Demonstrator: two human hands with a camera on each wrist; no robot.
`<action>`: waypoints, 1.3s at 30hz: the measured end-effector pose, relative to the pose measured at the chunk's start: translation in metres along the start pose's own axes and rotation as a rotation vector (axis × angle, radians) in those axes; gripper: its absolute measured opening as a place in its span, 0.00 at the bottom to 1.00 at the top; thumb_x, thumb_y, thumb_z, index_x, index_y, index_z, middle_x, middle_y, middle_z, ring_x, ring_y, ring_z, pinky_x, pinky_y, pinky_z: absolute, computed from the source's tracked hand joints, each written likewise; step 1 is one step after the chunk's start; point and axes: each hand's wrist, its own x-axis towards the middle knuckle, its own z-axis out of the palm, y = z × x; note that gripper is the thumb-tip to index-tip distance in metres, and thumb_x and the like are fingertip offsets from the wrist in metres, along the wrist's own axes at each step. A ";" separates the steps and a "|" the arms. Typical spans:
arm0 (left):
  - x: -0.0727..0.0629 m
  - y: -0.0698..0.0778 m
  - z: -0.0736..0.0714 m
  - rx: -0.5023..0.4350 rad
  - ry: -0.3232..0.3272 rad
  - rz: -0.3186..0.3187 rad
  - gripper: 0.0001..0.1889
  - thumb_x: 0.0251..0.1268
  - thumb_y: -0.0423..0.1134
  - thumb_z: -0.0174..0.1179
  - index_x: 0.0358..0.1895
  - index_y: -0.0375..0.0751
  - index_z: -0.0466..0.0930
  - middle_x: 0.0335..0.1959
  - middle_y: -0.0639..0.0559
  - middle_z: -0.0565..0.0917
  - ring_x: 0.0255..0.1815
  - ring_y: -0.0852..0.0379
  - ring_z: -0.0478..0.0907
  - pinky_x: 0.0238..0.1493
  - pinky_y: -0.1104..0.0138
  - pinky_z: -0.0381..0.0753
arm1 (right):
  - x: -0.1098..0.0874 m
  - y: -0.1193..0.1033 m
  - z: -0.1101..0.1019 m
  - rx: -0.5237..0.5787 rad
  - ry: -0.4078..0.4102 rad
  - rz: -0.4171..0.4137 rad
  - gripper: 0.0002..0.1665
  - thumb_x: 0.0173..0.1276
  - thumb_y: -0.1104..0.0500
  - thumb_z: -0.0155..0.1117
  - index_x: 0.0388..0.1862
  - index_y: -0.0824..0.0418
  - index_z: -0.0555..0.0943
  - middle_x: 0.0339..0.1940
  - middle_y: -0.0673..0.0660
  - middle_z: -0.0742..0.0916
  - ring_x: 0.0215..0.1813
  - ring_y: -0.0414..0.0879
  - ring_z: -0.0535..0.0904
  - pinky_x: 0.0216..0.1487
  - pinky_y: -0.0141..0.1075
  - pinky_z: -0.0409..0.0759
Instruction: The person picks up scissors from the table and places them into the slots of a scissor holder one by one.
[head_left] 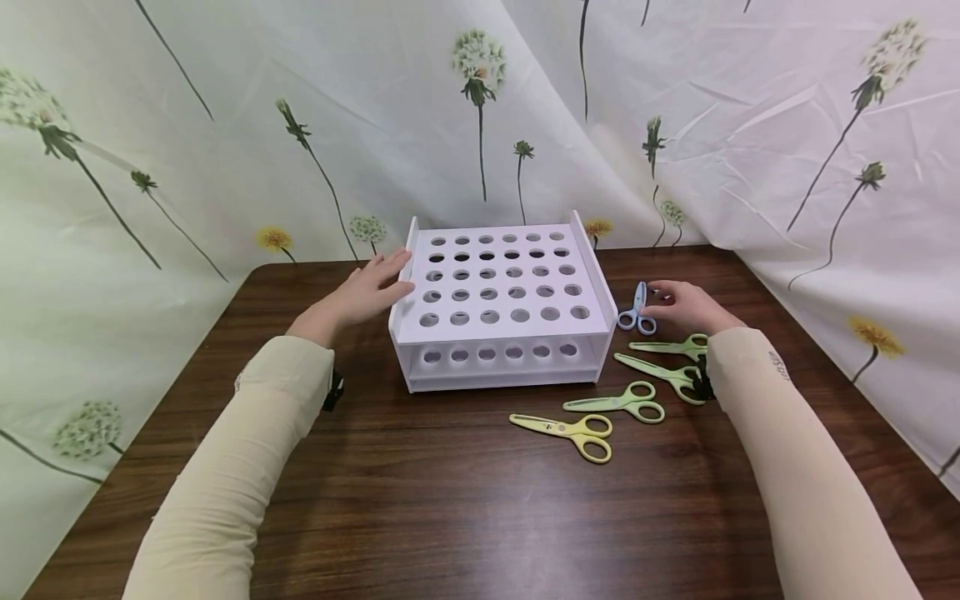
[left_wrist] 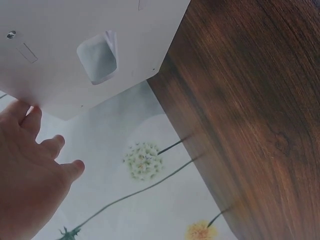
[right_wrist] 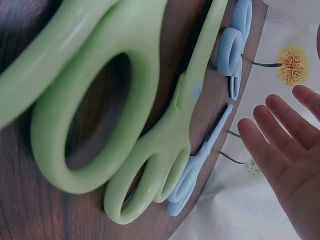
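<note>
My left hand (head_left: 358,293) is at the left side panel of a white rack (head_left: 504,381) with rows of round holes. Its fingertips reach the panel's edge, fingers extended, as the left wrist view also shows. My right hand (head_left: 692,305) is over the right side of the table, its fingertips close by blue scissors (head_left: 641,300) lying beside the rack. In the right wrist view its fingers (right_wrist: 280,127) are spread and hold nothing. Two blue pairs show there; the hand partly hides the second one in the head view.
Three light green scissors (head_left: 651,366) lie along the right of the table, partly under my right wrist. Yellow scissors (head_left: 561,427) lie in front of the rack. A white cloth with dandelion prints (head_left: 480,125) hangs behind the brown wooden table (head_left: 465,517).
</note>
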 end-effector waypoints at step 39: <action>-0.001 0.001 0.001 0.002 -0.009 -0.015 0.34 0.71 0.53 0.40 0.74 0.44 0.42 0.74 0.47 0.41 0.72 0.45 0.30 0.65 0.46 0.30 | 0.004 0.023 0.019 0.314 -0.056 0.077 0.26 0.66 0.57 0.60 0.56 0.73 0.72 0.50 0.68 0.77 0.46 0.54 0.77 0.44 0.42 0.78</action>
